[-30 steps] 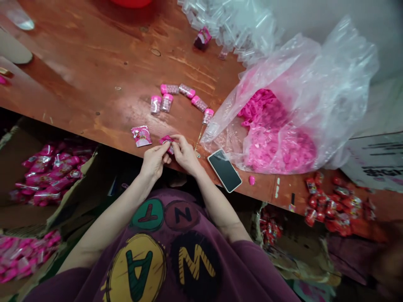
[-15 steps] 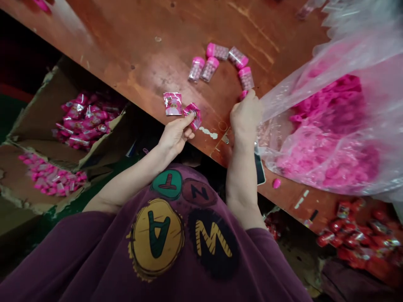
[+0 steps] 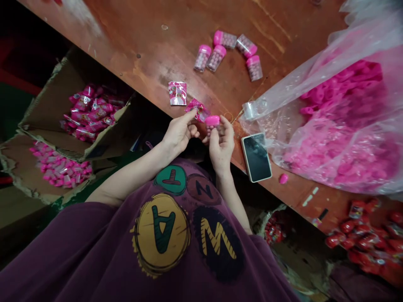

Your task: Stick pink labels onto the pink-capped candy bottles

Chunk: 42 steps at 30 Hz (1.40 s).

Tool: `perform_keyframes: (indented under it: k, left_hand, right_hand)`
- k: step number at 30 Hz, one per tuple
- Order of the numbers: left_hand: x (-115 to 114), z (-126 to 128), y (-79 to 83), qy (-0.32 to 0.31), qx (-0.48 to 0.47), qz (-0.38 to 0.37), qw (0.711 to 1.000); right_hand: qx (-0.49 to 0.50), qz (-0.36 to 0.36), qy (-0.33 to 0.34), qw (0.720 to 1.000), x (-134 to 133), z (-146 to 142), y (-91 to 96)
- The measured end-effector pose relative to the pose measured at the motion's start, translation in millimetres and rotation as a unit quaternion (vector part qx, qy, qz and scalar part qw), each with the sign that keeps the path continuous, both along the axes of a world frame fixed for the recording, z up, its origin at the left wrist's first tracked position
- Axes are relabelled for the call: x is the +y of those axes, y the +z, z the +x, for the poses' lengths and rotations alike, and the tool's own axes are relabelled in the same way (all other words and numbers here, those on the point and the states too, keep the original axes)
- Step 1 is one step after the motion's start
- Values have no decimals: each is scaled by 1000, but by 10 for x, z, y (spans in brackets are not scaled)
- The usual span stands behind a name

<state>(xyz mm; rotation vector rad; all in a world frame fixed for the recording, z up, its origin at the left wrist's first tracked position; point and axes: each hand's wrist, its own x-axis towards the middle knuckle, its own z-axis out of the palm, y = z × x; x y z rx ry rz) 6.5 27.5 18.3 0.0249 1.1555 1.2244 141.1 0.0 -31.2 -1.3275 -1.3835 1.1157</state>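
Note:
Between the thumb and fingers of my left hand (image 3: 180,131) is a small pink printed sachet (image 3: 199,110), held over the table's near edge. My right hand (image 3: 222,141) grips a little clear candy bottle (image 3: 213,121) with a pink cap, its cap end close beside the sachet. Pink balls show through its wall; fingers cover the lower part. Flat on the table, left of the held sachet, lies a stack of pink sachets (image 3: 177,93). Farther back, several similar bottles (image 3: 215,58) full of pink balls lie on their sides in a loose arc.
A large clear bag (image 3: 340,155) of pink plastic parts fills the table's right side. Near the edge lie a phone (image 3: 256,157) and a pink cap (image 3: 283,178). Red packets (image 3: 362,230) are at lower right. Cardboard boxes (image 3: 47,100) with pink packets and bottles stand at left.
My right hand has come from the bottle arc back toward my left hand, bringing one bottle beside the sachet. The phone is now uncovered. My left hand keeps hold of the sachet.

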Motion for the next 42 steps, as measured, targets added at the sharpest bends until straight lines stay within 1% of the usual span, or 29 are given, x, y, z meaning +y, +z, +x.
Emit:
perform_keyframes:
  k: [3, 6, 9, 12, 14, 17, 19, 21, 24, 28, 30, 35, 36, 37, 39, 42]
  left_hand:
    - [-50, 0, 23, -11, 23, 11, 1000]
    - [-89, 15, -1, -12, 56, 9, 998]
    - [-119, 28, -35, -18, 67, 18, 997]
    - [-140, 22, -46, -24, 67, 23, 997]
    - [-151, 15, -41, -39, 70, 20, 997]
    - [-165, 10, -21, -64, 69, 24, 995]
    - [-173, 8, -4, -76, 61, 34, 995]
    - [-180, 5, 8, -88, 56, 42, 994]
    - [-190, 1, 4, -108, 51, 51, 992]
    - [-202, 18, -7, -125, 19, 69, 990]
    - [-205, 31, 6, -128, 9, 63, 990]
    - [-222, 19, 25, -158, -1, 59, 986]
    - [-230, 5, 16, -167, -7, 62, 984]
    - [-237, -13, 3, -177, -12, 66, 982]
    - [-246, -56, -32, -202, -22, 78, 976]
    - [-237, -126, -91, -243, -32, 108, 963]
  right_hand:
    - [-7, 2, 0, 1000, -20, 41, -12]
    - [-13, 6, -3, 1000, -43, 54, 0]
    - [2, -1, 5, 1000, -53, 55, 32]
    - [60, -41, 17, 997, -63, 60, 77]
    - [111, -76, 23, 991, -70, 71, 102]
    - [189, -141, 44, 971, -71, 101, 120]
    - [220, -176, 53, 958, -68, 121, 121]
    - [215, -177, 45, 959, -71, 131, 116]
    - [173, -140, 39, 974, -94, 125, 95]
    - [128, -110, 73, 983, -125, 95, 38]
    - [105, -94, 86, 986, -128, 79, 4]
    - [26, -26, 64, 997, -117, 73, -29]
    - [22, -23, 67, 997, -112, 87, -20]
    - [27, -31, 77, 996, -106, 108, -6]
    - [62, -74, 115, 989, -95, 163, 35]
    - [120, -133, 187, 966, -89, 237, 107]
